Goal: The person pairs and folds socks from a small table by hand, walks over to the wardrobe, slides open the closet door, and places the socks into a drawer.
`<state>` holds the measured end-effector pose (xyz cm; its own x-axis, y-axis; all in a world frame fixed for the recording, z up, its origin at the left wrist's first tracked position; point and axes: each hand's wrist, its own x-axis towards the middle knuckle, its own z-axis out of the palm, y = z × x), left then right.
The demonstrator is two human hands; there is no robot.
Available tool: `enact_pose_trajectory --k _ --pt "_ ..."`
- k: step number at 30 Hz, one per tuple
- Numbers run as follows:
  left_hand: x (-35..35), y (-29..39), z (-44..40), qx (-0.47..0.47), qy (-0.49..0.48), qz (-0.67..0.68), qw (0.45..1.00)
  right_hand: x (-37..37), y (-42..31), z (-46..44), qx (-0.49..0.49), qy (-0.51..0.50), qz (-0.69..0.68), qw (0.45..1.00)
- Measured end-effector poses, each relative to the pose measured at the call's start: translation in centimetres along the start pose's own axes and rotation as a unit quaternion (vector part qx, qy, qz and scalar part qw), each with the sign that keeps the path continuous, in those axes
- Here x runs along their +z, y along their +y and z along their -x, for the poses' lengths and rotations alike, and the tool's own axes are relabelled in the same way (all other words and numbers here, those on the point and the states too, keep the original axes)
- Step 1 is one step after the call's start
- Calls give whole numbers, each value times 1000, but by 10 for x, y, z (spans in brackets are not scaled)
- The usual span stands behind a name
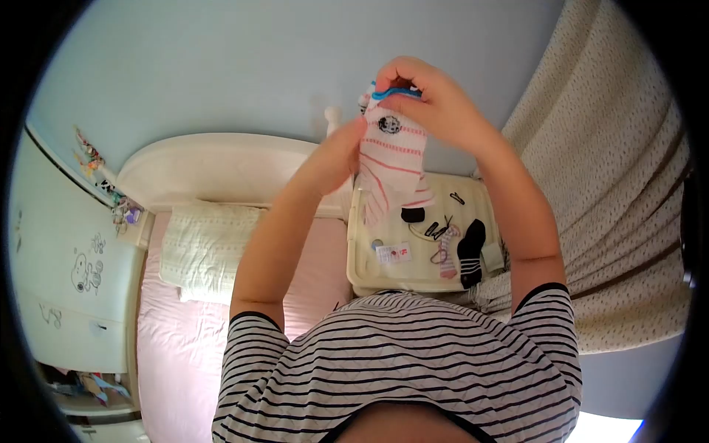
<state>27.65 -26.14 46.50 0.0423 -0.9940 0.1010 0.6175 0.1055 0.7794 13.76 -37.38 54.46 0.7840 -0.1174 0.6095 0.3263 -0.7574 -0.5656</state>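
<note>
White socks (pixel 394 151) with pink stripes and a dark round animal print hang in front of me, held up between both hands. A bright blue strip (pixel 397 93) runs along their top; I cannot tell whether it is trim or a separate piece. My right hand (pixel 432 103) is closed on the top edge, thumb in front and fingers curled behind. On the other side, my left hand (pixel 338 159) grips the socks' left edge, its fingertips partly hidden. Below them, a black striped sock (pixel 470 253) and a small pink-striped sock (pixel 447 251) lie on a cream lid (pixel 369 276).
Black hair clips (pixel 457 198), a printed card (pixel 394 253) and a black item (pixel 413 214) also lie on the cream lid. To the left stand a bed with pink sheet (pixel 181 332) and a pillow (pixel 203 247). A patterned curtain (pixel 613 177) hangs at the right.
</note>
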Motion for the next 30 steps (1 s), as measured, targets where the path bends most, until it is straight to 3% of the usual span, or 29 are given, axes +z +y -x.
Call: enact_pose_trajectory --k 3,6,12,15,18,24,27,29,30 --pt "-16 -38 10 5 -46 -227 973 -5 7 -4 10 12 -49 999" --pt "-17 -52 17 -33 -49 -91 994 -9 15 -4 35 32 -51 998" --pt "-21 -62 25 8 -5 -42 999 -15 35 1 40 102 -43 993" --pt "-63 -74 19 -12 -85 154 984 -21 39 6 34 140 -43 989" --pt "-56 -75 28 2 -146 239 960 -18 45 12 27 187 -91 978" --pt "-11 -100 30 184 -87 145 968 19 67 30 87 352 -214 907" --pt "-9 -107 27 188 97 120 970 36 82 43 118 395 -286 865" --pt "-20 -105 29 169 138 113 969 43 84 50 103 423 -312 845" --pt "-24 -103 30 158 158 109 969 43 85 54 102 419 -267 862"
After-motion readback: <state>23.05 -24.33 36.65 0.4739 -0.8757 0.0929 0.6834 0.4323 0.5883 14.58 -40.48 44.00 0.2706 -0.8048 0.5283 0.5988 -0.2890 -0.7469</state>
